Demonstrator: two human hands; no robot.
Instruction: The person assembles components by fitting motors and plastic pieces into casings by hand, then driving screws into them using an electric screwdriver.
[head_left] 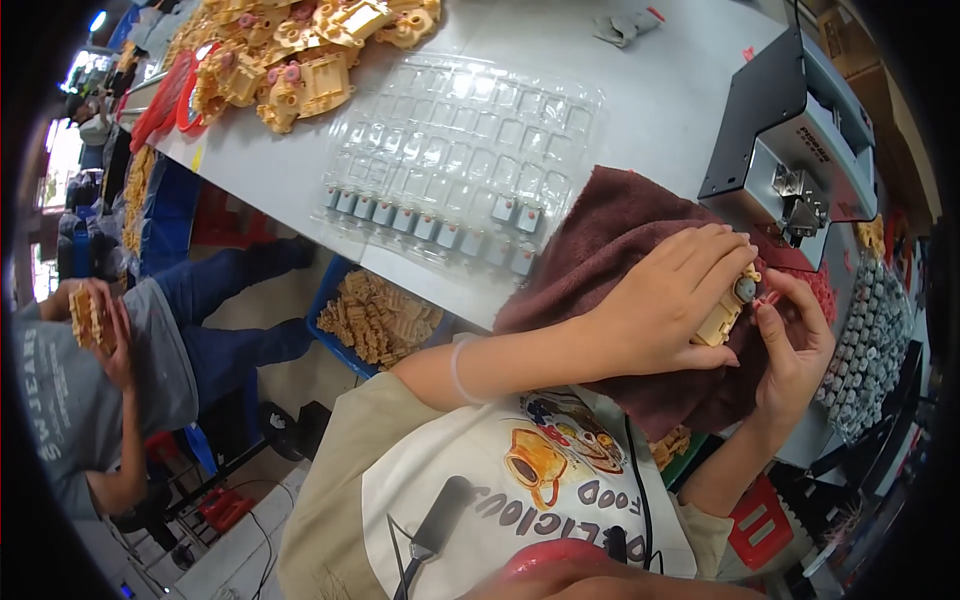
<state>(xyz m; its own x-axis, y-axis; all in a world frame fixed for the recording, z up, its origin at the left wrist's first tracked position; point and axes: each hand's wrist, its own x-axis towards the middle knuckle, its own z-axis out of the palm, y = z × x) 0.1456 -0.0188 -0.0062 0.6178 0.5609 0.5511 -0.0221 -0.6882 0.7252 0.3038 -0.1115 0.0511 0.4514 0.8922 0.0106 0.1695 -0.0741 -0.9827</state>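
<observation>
Head view, looking down. Held between two hands above a brown cloth (pixel 590 260): one pale-yellow molded plastic housing (pixel 717 326), with one round dark-grey piece (pixel 745 289) set near its upper end. Long axis slanting from lower left to upper right. Directly to the right of the left hand (pixel 655 300), just left of the right hand (pixel 797 345). Left hand nearer, overlapping and gripping the housing, fingers laid over its far end, thumb along its near end. Right hand with thumb and forefinger almost meeting at the right edge, a pinkish bit (pixel 766 298) beside the tips, too small to identify; pinched or only touched, cannot tell.

By count: one held housing, one cloth, one black-and-silver bench machine (pixel 775 150) at upper right on the pale surface (pixel 690 110). In clear blister packaging (pixel 575 95) to the left, about ten small grey blocks (pixel 448 234) in the nearest row, two more just behind. At upper left, heaped yellow housings (pixel 300 85), too overlapped to count. Below the surface, one blue bin (pixel 322 312) of tan pieces (pixel 375 315), likewise uncountable. Far left, one co-worker (pixel 150 370), tan pieces in hand.
</observation>
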